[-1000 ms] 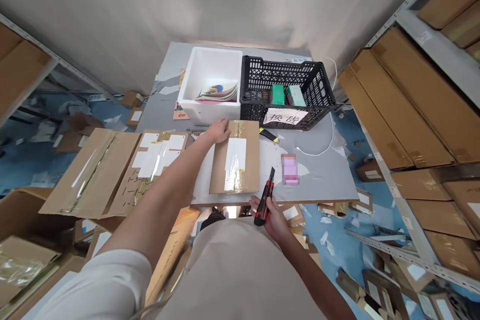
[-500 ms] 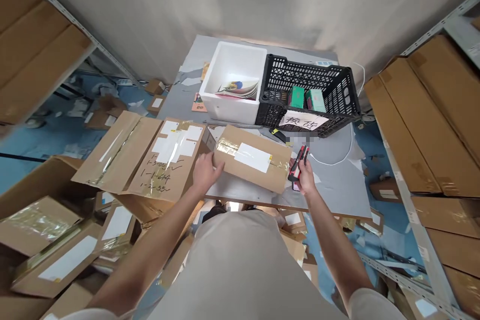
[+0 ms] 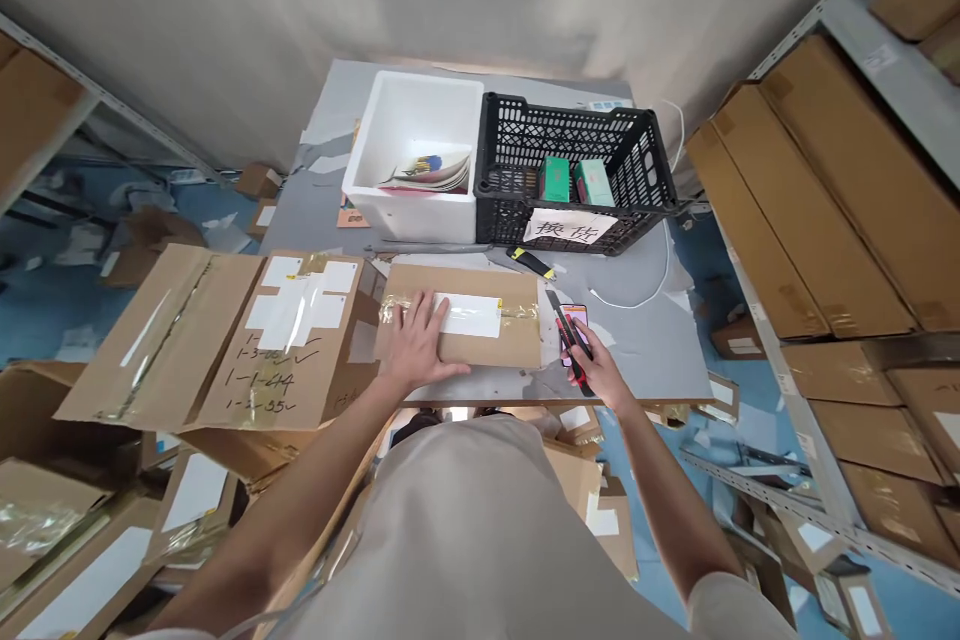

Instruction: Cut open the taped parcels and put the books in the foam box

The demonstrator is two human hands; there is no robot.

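Parcel (image 3: pixel 487 348) is lying on the worktop (image 3: pixel 652 370), near its front edge, its long side running left to right. Tape is shining on both ends of its top, and a white label (image 3: pixel 476 317) is sitting between them. I am resting my left hand (image 3: pixel 416 345) on the parcel's left end, open, its fingers spreading over the top and its thumb pointing right along the front edge. In my right hand (image 3: pixel 592 365) I am gripping a red-and-black utility knife (image 3: pixel 568 328), its blade showing and its tip pointing away from me, just beside the parcel's right end. Under the knife, a lit phone (image 3: pixel 577 312) is lying on the worktop; from here I am not making out whether the hand is touching it.

Behind the parcel, a black-and-yellow tool (image 3: pixel 531 264) is lying in front of a black crate (image 3: pixel 487 222), which is holding 2 small boxes (image 3: pixel 556 180) and wearing a handwritten sign (image 3: pixel 570 225). Touching the crate, a white foam bin (image 3: pixel 416 220) is holding booklets (image 3: pixel 442 175). To the right, a white cable (image 3: pixel 637 304) is curving over the worktop. Left of the parcel, a carton (image 3: pixel 289 400) is carrying handwritten numbers.
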